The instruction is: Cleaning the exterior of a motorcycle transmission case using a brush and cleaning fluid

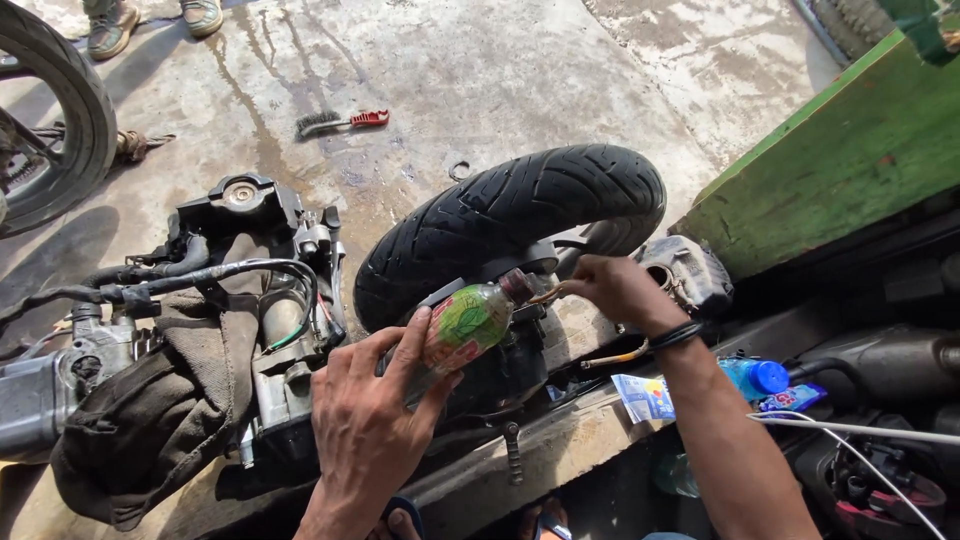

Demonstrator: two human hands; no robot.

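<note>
My left hand (372, 425) grips a small plastic bottle (462, 327) with a green and red label, tilted so its dark neck points up and right. My right hand (618, 290) pinches a thin hose (547, 295) at the bottle's mouth. Both hands hover over a black scooter rear wheel (510, 220) and its engine block. A brownish tube (615, 357) runs below my right wrist, which wears a black band.
An engine assembly with cables and a dark cloth (150, 420) lies at left. A wire brush with a red handle (335, 122) rests on the wet concrete. A green board (840, 160) leans at right; a blue-capped bottle (755, 376) lies below. Another person's shoes (112, 25) stand at the top left.
</note>
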